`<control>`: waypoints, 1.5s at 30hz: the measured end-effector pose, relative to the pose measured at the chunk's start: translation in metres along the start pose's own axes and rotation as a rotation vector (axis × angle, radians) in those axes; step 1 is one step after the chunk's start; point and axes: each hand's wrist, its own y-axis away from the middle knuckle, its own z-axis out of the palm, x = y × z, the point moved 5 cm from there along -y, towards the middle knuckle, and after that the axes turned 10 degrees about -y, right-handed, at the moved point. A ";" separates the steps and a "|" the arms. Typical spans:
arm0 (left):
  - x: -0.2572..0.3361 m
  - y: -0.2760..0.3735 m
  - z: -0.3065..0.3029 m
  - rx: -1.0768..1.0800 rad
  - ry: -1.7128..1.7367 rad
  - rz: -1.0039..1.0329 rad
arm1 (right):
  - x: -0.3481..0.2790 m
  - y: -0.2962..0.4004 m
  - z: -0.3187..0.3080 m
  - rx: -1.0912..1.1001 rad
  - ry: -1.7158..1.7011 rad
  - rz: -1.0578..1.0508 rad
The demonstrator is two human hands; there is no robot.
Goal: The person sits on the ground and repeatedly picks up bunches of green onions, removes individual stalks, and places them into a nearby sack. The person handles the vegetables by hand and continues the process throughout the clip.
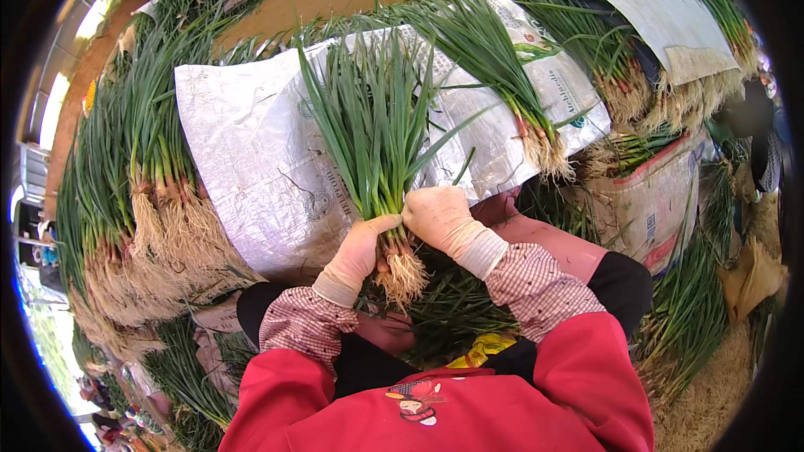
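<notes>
My left hand [358, 250], in a pale glove, is closed around the lower stems of a bunch of green onions [380, 138], just above the bulbs. My right hand [440, 213], gloved too, is closed against the same stems from the right, its fingertips beside my left thumb; what lies inside its fingers is hidden. The long leaves fan away from me over a white woven plastic sack [251, 138], and the pale roots hang towards my lap. A smaller bunch of green onions [509, 75] lies on the sack at the right, roots towards me.
Green onions with long roots [169, 226] are heaped at the left. More bunches [603, 63] lie at the upper right, partly under a white sheet [647, 6]. A printed sack [653, 207] stands right of my knee. Loose leaves [465, 301] cover the ground between my legs.
</notes>
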 end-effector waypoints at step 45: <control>0.110 -0.010 0.109 -0.264 0.788 0.586 | -0.020 0.104 -0.101 0.188 -1.015 0.080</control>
